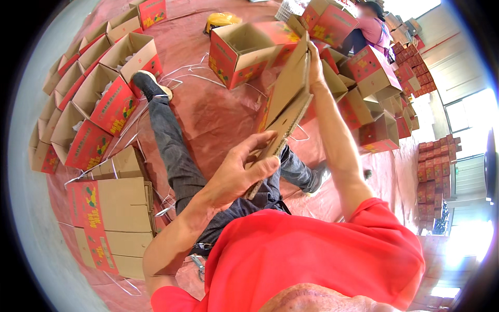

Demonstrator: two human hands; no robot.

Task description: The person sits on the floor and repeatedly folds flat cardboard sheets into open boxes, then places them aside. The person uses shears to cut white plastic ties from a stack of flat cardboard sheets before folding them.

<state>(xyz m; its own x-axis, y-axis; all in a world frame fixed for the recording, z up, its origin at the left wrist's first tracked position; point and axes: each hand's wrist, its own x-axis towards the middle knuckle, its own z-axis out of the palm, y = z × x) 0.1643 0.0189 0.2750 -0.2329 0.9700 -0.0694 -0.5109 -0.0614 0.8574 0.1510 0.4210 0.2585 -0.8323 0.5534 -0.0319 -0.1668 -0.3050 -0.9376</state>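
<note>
A flattened cardboard box (285,104), brown inside with red printed outside, is held up in front of me, tilted on edge. My left hand (244,169) grips its near lower end, thumb across the board. My right hand (315,65) clasps its far upper edge, arm stretched out. I sit on the floor with my legs in dark jeans (174,151) stretched ahead and a black shoe (148,83) at the far end.
A stack of flat boxes (117,218) lies at my left. Several open assembled red boxes (104,99) line the left and the far side (244,49). White straps (182,75) lie on the red floor sheet. Another person (371,26) sits beyond among boxes.
</note>
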